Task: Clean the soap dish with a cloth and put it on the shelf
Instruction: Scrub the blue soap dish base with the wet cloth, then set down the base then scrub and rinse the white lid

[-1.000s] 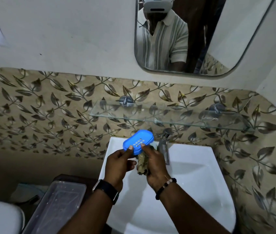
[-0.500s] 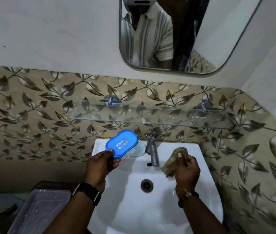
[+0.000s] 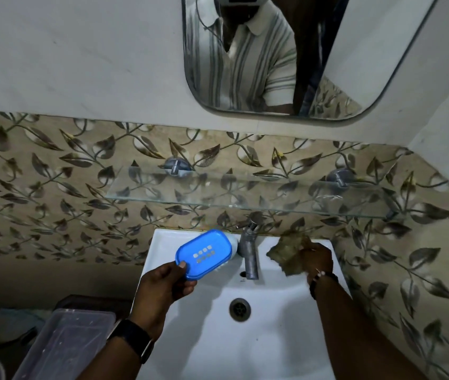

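Head view showed the blue soap dish (image 3: 204,253) held just left of the tap (image 3: 249,250), over the back rim of the basin (image 3: 245,346). The left hand (image 3: 163,286) pinched only its near edge, thumb on top and the other fingers (image 3: 187,285) clamped underneath. Right of the tap, the right hand (image 3: 316,259) had its fingers closed round the crumpled cloth (image 3: 286,253), well apart from the dish. The glass shelf (image 3: 245,208) ran along the wall above the tap. The grip looked like the weak point: held by one edge, a dish that might be wet could slip and drop into the basin toward the drain (image 3: 239,309) in front of the tap. On the way up, its far end could knock the tap's head or catch the shelf's front edge from below, since the glass was hard to see against the leaf tiles. Set too near that edge, it might slide off. A pale object (image 3: 233,244) behind the dish, left of the tap, could be nudged; what it was could not be told.
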`<action>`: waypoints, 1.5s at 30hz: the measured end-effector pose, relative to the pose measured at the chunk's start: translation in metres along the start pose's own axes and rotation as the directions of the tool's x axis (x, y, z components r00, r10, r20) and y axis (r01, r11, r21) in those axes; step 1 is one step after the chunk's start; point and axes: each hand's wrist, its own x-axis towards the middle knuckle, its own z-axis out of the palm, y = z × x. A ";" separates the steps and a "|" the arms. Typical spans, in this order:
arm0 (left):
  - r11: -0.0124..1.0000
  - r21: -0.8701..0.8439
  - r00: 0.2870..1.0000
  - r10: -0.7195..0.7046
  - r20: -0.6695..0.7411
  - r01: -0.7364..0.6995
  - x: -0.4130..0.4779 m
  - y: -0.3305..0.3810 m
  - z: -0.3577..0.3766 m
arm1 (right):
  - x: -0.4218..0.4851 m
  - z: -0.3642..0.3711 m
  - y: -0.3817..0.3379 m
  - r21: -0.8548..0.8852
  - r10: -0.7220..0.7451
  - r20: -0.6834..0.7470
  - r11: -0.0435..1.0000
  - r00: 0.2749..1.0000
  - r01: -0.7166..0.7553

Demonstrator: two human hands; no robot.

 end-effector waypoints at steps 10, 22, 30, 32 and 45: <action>0.998 0.062 0.999 0.031 -0.019 -0.030 -0.005 0.003 0.002 | -0.044 0.012 0.002 -0.361 -0.477 -0.248 0.853 0.843 0.377; 0.956 0.214 0.978 0.209 -0.008 -0.202 0.019 0.056 -0.005 | -0.169 0.097 -0.090 0.039 -0.499 0.280 0.859 0.820 0.510; 0.882 0.378 0.945 0.323 -0.052 -0.281 0.059 0.051 -0.035 | -0.181 0.142 -0.092 0.060 -0.309 0.248 0.951 0.918 0.303; 0.864 0.427 0.939 0.332 -0.088 -0.265 0.071 0.046 -0.045 | -0.183 0.157 -0.089 0.042 -0.273 0.258 0.961 0.927 0.272; 0.653 0.755 0.905 0.357 -0.233 -0.063 0.147 -0.001 -0.082 | -0.162 0.224 -0.056 -0.296 -0.200 0.265 0.914 0.943 0.277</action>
